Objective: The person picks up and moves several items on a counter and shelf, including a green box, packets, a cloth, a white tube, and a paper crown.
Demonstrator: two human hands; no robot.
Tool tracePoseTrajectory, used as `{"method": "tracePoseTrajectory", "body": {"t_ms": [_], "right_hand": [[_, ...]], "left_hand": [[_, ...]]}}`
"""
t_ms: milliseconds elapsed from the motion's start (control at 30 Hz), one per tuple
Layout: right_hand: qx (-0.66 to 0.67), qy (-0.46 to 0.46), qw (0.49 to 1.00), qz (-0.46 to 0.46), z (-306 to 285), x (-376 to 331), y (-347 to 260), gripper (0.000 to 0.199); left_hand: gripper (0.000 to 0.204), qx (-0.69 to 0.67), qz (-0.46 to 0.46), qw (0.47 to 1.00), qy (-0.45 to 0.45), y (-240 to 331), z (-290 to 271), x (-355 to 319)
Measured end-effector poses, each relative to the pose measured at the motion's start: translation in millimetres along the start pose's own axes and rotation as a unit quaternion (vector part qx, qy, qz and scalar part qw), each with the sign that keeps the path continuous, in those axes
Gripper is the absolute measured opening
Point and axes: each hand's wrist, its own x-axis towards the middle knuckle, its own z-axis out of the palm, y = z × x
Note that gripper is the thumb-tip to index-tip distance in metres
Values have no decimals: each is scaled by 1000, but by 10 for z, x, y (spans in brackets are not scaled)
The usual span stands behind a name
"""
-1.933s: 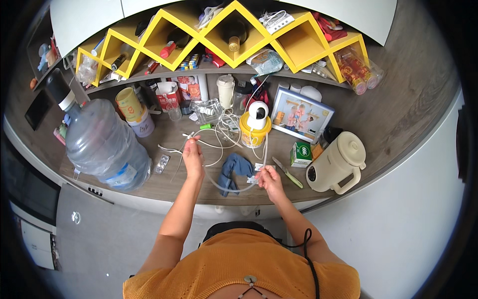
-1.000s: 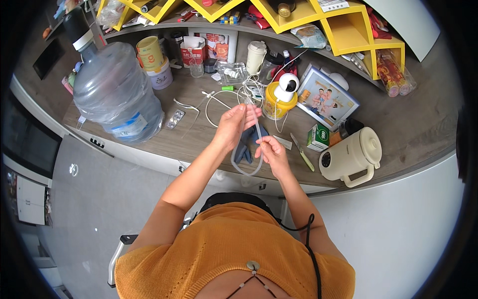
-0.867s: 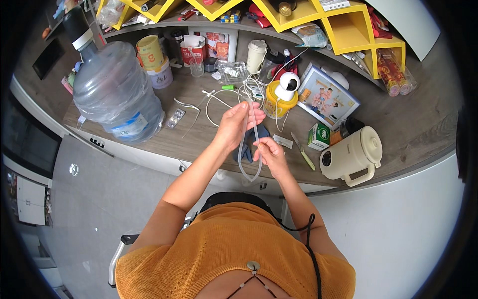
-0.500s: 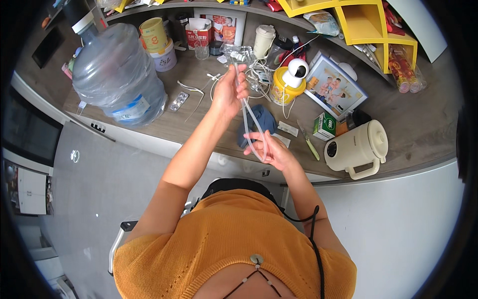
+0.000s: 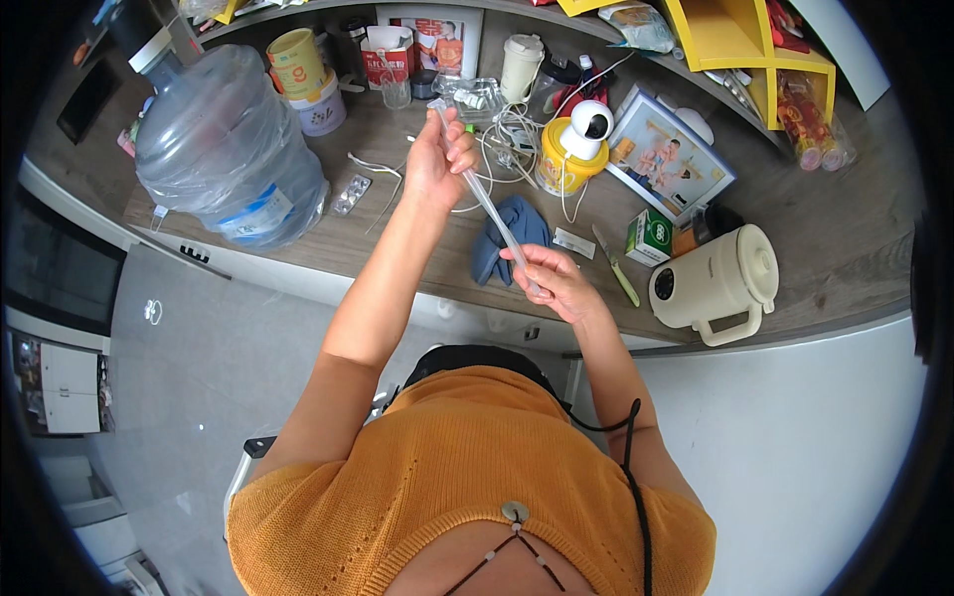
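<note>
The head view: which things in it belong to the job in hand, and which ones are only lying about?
In use:
translucent tube, held by the left hand and the right hand

Apparently just lying or standing about:
blue cloth
green-handled knife
blister pack
framed photo
large water bottle
cream electric jug
white camera on a yellow tub

Head view: left member of a side-by-side fisheye pair worn on the head, directed downward. The wearer's torso [image 5: 467, 422], nearest the lens, occupies 6 o'clock. The left hand [image 5: 440, 161], toward 11 o'clock, and the right hand [image 5: 558, 282], toward 3 o'clock, lie at middle range; beyond, the tabletop [image 5: 447, 250] arcs from 10 through 12 to 3 o'clock, its edges bowed.
</note>
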Motion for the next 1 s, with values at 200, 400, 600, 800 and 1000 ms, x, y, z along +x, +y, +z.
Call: {"method": "tracePoseTrajectory", "body": {"t_ms": [200, 400, 600, 800, 1000], "right_hand": [[-56, 54, 997, -6, -32, -22, 20, 36], [-122, 156, 980, -23, -84, 79, 207, 34], [-187, 156, 970, 5, -63, 287, 430, 30], [-230, 177, 957, 5, -178, 427, 519, 35], [-231, 193, 954, 2, -181, 491, 427, 33]], "left_hand": [[29, 28, 21, 999, -31, 37, -124, -2], [22, 278, -12, 960, 16, -186, -414, -278], [24, 388, -129, 910, 70, -359, -947, -645], [20, 225, -91, 961, 134, -115, -942, -705], [21, 206, -62, 964, 156, 35, -860, -723]]}}
